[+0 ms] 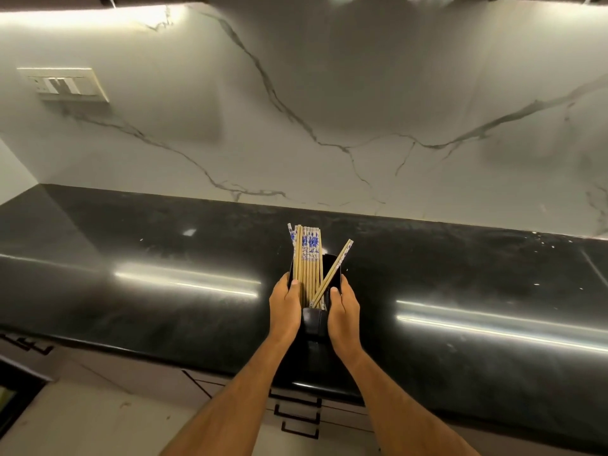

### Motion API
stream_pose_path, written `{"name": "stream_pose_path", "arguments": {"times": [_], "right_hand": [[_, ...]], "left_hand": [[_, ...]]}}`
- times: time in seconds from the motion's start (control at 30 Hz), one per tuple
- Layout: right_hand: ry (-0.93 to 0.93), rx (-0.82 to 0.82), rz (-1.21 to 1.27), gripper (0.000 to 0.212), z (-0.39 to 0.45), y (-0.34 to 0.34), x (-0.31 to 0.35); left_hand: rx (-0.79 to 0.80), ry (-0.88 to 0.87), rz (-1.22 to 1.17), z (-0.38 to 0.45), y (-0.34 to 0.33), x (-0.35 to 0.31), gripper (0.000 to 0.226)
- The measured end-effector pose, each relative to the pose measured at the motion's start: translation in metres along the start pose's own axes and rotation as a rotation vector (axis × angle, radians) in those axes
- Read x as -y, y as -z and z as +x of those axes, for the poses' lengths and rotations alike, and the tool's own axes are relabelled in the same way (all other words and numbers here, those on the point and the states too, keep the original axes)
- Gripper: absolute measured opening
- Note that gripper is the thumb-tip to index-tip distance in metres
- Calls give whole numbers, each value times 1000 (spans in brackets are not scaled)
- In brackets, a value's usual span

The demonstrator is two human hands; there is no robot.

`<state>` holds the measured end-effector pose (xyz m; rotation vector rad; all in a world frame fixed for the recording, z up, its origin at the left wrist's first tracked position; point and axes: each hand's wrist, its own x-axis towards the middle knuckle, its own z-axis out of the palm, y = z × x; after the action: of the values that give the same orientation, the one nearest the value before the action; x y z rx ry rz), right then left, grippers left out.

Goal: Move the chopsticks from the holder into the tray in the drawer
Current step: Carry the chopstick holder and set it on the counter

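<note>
I clasp the black holder between left hand and right hand, keeping it level so chopsticks stay put

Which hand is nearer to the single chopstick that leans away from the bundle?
Right. The right hand grips the holder beside the leaning chopstick; the left hand holds the opposite side, beyond the bundle.

Black counter, marble wall, drawers below.
A glossy black counter runs wall to wall, light streaks gleaming along its front edge. Behind its back edge rises a white marble backsplash with grey veins, a switch plate mounted near its left end. Under the front edge, drawer handles stack in black.
</note>
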<state>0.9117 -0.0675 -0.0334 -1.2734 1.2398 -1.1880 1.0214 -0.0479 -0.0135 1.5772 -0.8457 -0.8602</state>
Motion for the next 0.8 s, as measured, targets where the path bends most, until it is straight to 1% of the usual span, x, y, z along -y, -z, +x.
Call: {"name": "stream_pose_path", "arguments": {"times": [0.1,0.17,0.3,0.43,0.6,0.63,0.67,0.73,0.77,0.8], "right_hand": [[-39,-25,-41,42,3,-7,-5],[-58,-41,-52,44,6,-10,-9],[-37,-46,-89,43,12,-14,-16],[-56,-64,-82,45,17,-17,-18],[-9,-47,-156,35,16,-15,-13],[-4,-40,-186,37,15,-12,-13],[-10,-39,-223,45,13,-8,-14],[-31,-47,-308,60,8,1,-13],[-20,-46,-344,62,3,5,-11],[-1,-40,-382,63,-2,8,-9]], "left_hand": [[17,18,19,8,4,7,24],[23,10,33,13,4,10,27],[49,-1,37,24,5,15,26],[64,-29,36,30,6,18,29],[96,-72,86,35,11,18,23],[97,-79,109,35,13,17,24],[92,-85,141,34,15,16,28],[78,-86,231,30,20,13,43],[74,-101,279,27,23,12,50],[74,-138,323,23,27,11,51]]}}
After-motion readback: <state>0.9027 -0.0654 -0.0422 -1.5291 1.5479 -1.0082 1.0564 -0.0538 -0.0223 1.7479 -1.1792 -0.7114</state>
